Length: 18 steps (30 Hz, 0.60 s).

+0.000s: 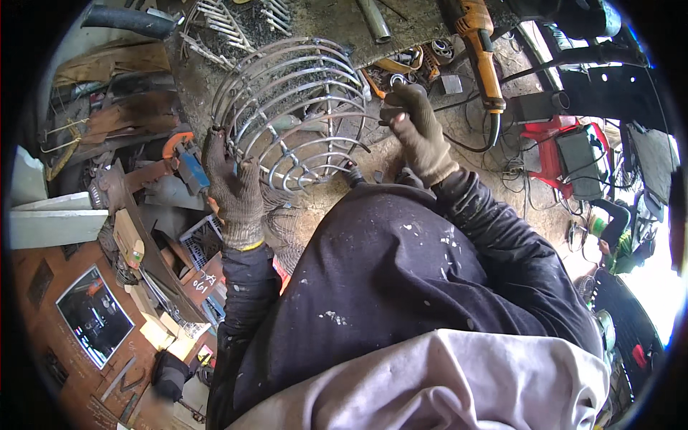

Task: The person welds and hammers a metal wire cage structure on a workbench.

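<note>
A round cage of curved metal rods [289, 153] leans against the front of the workbench, its hoops joined by straight cross rods. My left hand [233, 190], in a dirty knitted glove, grips its left edge, with the fingertips up against the rods and the thumb apart. To the right of the cage and above it, my gloved right hand [419, 136] is closed. A small metal ring end [398, 79] sticks out past its fingers; the rest of that thing is hidden in the fist.
On the workbench [315, 21] lie several short rod pieces [222, 25] and a metal pipe [373, 21]. An orange power tool [489, 79] hangs at its right, cable trailing to the floor. A red stool [548, 154] stands right; a blue-and-orange clamp [190, 165] sits left. Another person [623, 236] is far right.
</note>
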### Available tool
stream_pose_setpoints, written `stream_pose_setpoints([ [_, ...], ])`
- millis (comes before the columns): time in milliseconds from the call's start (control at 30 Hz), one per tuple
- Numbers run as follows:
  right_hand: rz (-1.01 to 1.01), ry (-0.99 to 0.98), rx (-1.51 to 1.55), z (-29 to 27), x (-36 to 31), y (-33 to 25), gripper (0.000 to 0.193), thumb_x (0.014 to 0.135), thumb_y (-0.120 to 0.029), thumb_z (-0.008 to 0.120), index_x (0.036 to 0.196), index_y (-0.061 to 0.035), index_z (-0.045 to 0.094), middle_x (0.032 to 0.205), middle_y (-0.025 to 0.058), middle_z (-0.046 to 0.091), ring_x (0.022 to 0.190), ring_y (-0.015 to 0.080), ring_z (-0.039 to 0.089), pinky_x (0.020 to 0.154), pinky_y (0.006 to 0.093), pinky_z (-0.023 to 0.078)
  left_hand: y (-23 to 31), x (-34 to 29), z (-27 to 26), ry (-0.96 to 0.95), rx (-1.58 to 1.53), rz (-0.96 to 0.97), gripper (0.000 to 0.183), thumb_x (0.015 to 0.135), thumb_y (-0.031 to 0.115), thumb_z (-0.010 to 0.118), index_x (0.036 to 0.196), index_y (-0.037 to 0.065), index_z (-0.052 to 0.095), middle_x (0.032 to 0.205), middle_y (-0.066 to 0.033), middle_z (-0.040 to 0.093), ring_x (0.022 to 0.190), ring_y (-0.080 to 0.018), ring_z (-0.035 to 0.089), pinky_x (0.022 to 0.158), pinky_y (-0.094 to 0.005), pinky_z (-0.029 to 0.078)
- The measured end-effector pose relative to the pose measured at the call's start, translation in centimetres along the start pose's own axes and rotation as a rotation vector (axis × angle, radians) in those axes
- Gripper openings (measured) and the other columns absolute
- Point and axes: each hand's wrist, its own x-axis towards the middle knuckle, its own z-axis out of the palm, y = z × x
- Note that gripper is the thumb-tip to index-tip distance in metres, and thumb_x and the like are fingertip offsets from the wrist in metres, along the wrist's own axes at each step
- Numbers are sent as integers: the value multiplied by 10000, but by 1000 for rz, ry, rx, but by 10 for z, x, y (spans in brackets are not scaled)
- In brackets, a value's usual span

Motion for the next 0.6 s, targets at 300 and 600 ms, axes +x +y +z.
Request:
stream_pose_setpoints([
  [300, 691, -155, 872, 23, 14, -4, 385, 1051, -345, 514, 1204, -1, 595, 1128, 136, 664, 1026, 222, 657, 927, 368, 546, -28, -4, -4, -46, -49, -60, 824, 884, 469, 724, 1450, -30, 393, 1429, -175, 447, 1300, -280, 471, 1110, -428, 382],
  [600, 637, -95, 386, 30, 13, -18, 504, 1061, -464, 436, 1196, -17, 626, 1018, 86, 690, 927, 177, 655, 836, 346, 542, -26, -4, -6, -52, 28, 8, 876, 850, 495, 755, 1439, -44, 395, 1413, -177, 456, 1283, -275, 480, 1099, -414, 388],
])
